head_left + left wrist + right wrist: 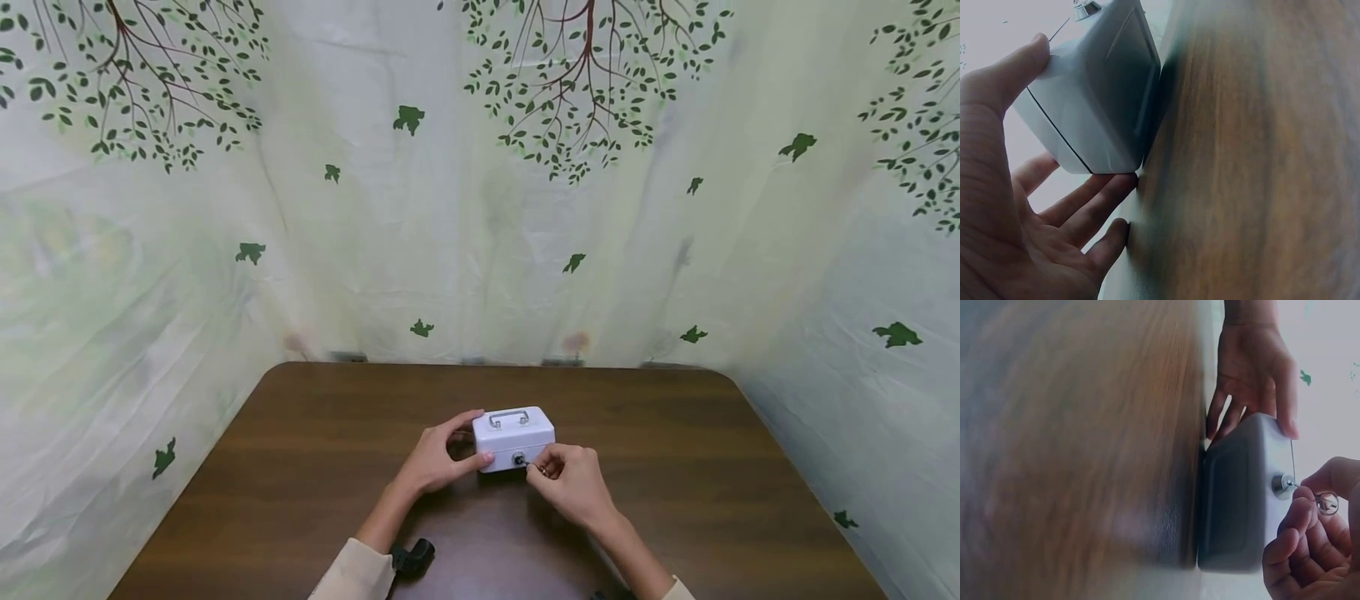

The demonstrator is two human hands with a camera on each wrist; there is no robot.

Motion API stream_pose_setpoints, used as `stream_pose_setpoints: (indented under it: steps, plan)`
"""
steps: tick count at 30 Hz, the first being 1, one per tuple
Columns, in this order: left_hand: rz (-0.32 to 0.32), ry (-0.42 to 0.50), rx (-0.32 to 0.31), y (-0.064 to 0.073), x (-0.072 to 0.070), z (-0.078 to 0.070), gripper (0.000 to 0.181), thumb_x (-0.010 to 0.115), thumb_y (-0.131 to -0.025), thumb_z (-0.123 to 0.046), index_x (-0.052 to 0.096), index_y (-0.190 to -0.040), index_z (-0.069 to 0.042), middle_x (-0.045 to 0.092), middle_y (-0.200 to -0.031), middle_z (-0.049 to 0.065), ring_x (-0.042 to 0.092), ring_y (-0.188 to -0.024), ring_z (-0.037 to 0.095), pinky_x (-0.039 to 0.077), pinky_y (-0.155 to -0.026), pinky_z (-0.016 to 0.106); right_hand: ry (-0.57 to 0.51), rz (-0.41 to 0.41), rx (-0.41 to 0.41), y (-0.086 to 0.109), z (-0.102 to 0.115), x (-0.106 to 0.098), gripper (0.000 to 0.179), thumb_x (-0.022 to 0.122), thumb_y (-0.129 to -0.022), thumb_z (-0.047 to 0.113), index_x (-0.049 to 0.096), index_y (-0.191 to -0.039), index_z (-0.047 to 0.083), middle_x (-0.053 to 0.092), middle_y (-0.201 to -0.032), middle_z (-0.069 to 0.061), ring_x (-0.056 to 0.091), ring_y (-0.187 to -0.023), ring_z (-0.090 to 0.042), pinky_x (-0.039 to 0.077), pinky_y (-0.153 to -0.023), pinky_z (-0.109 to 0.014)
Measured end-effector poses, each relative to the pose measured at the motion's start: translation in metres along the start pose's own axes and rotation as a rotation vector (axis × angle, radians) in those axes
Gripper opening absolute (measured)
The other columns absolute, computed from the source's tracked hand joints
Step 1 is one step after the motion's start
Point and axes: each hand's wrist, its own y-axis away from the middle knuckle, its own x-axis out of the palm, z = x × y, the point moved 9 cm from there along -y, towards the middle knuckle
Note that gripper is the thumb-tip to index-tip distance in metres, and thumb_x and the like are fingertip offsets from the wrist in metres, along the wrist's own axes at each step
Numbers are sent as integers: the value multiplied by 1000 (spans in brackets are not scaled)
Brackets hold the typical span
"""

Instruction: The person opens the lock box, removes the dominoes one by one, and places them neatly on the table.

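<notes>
A small white cash box (513, 442) with a metal handle (510, 418) on its lid stands near the table's middle. Its underside shows in both wrist views, tipped up toward me. My left hand (435, 457) holds the box's left end, thumb on the front face and fingers around the side and back. In the right wrist view, a round silver lock (1282, 485) sits on the front, with a small key (1295, 484) at it. My right hand (573, 483) pinches that key between thumb and forefinger; a key ring (1327, 504) hangs beside the fingertips.
The brown wooden table (337, 433) extends around the box on all sides. A pale curtain (465, 208) printed with branches and green leaves encloses its back and sides. A black strap device (412, 557) is on the left wrist.
</notes>
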Motion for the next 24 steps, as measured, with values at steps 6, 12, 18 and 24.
stream_pose_setpoints:
  steps: [6, 12, 18, 24]
  plan:
    - [-14, 17, 9, 0, 2, -1, 74, 81, -85, -50, 55, -149, -24, 70, -130, 2, 71, -115, 24, 54, -101, 50, 27, -8, 28, 2, -2, 3, 22, 78, -75, 13, 67, -64, 29, 59, -56, 21, 55, -52, 3, 49, -52, -19]
    - [-1, 20, -18, 2, 5, 1, 74, 82, -84, -50, 55, -148, -27, 70, -131, 0, 70, -116, 21, 53, -103, 49, 88, -18, 57, 5, 1, 4, 19, 76, -74, 14, 65, -63, 25, 56, -54, 20, 51, -51, 4, 45, -50, -18]
    - [2, 32, 4, 2, 5, -3, 73, 81, -85, -50, 54, -149, -25, 70, -132, 2, 70, -116, 23, 53, -103, 50, 156, -31, 62, 3, 11, 4, 20, 75, -72, 14, 63, -60, 24, 52, -52, 19, 47, -51, 3, 42, -49, -18]
    - [-5, 31, -25, 5, 2, 2, 75, 82, -84, -50, 55, -149, -24, 69, -133, -1, 70, -116, 19, 53, -104, 48, 197, -52, 52, 1, 21, 8, 19, 74, -69, 12, 62, -58, 22, 51, -51, 17, 46, -50, 2, 40, -48, -18]
